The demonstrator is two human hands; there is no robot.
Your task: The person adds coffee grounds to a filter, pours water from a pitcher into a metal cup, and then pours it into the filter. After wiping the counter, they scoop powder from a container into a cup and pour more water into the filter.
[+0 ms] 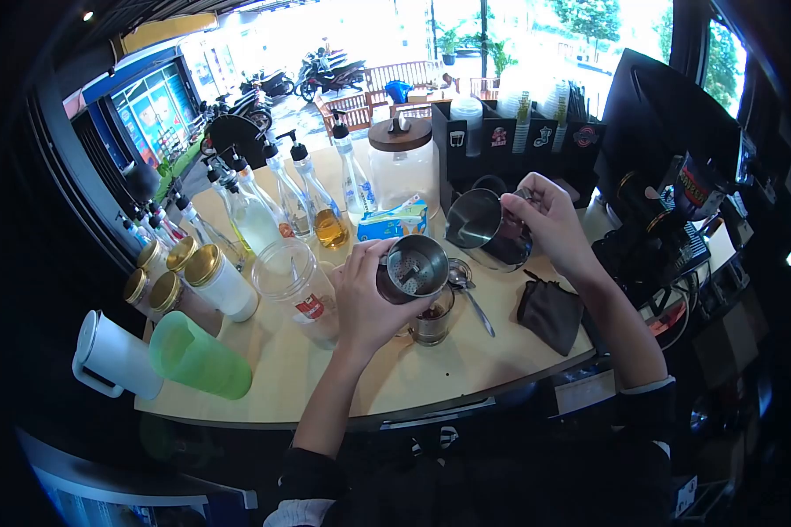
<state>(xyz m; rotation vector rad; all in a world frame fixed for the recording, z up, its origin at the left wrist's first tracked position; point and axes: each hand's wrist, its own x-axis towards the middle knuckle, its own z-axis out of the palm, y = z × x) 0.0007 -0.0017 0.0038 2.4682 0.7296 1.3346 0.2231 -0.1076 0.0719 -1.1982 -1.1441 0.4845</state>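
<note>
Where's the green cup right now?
Head view, on the person's left: the green cup is near the front edge of the counter, just right of the white jug and in front of the gold-lidded jars.

The hands (362,294) hold a metal cup (416,266) and a metal pitcher (488,227) above the counter (387,386).

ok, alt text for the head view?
A person's left hand holds a metal cup and their right hand a metal pitcher, above a pale counter with pump bottles, gold-lidded jars and a green tumbler.
</note>
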